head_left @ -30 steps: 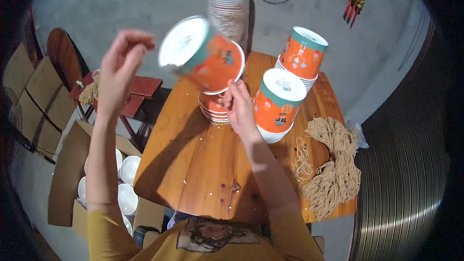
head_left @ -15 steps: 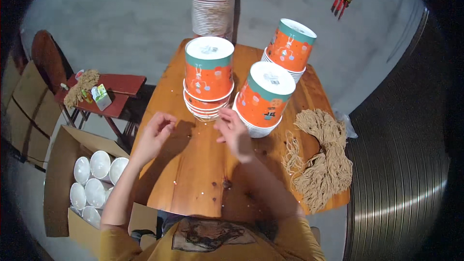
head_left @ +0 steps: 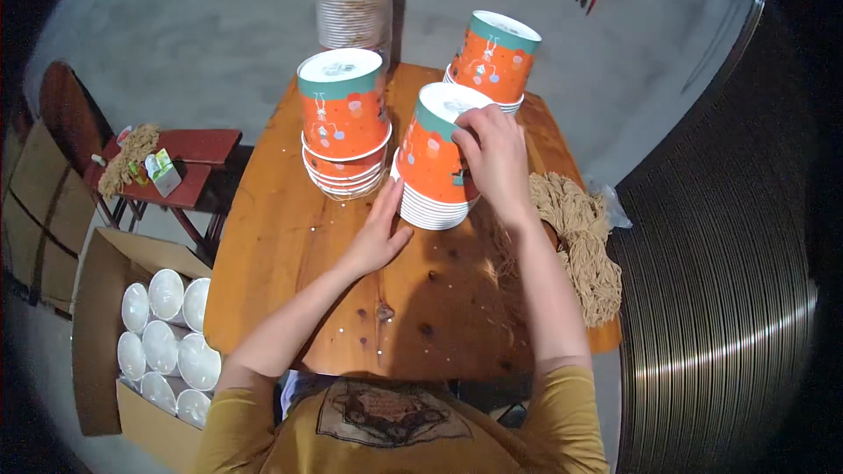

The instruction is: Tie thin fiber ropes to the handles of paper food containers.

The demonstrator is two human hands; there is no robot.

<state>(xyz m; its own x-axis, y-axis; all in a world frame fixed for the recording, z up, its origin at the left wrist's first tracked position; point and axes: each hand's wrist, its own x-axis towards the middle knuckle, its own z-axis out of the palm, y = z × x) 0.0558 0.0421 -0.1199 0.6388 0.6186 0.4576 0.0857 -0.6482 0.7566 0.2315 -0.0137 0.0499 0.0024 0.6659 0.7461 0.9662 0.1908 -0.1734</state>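
Upside-down orange paper buckets with green bands and white bases stand nested in stacks on the wooden table (head_left: 290, 298). At the middle stack (head_left: 430, 158), my right hand (head_left: 500, 158) is closed over the top bucket's right side, its fingertips curled at the edge of the base. My left hand (head_left: 379, 241) lies with straight fingers along the lower left of that same stack, by its white rims. A thin string is looped about the lower rims of the left stack (head_left: 344, 127). Farther back stands another orange stack (head_left: 492, 57).
A hank of tan twine (head_left: 584, 250) lies at the table's right edge beside a clear plastic bag (head_left: 615, 206). A tall stack of white-rimmed containers (head_left: 353, 0) rises behind. On the floor at left, a cardboard box (head_left: 95, 342) holds white buckets; a red bench (head_left: 206, 145) stands beyond.
Both hands have moved from in front of the left stack to the middle stack, the right gripping its top bucket, the left at its rims. The whole view has shifted slightly.
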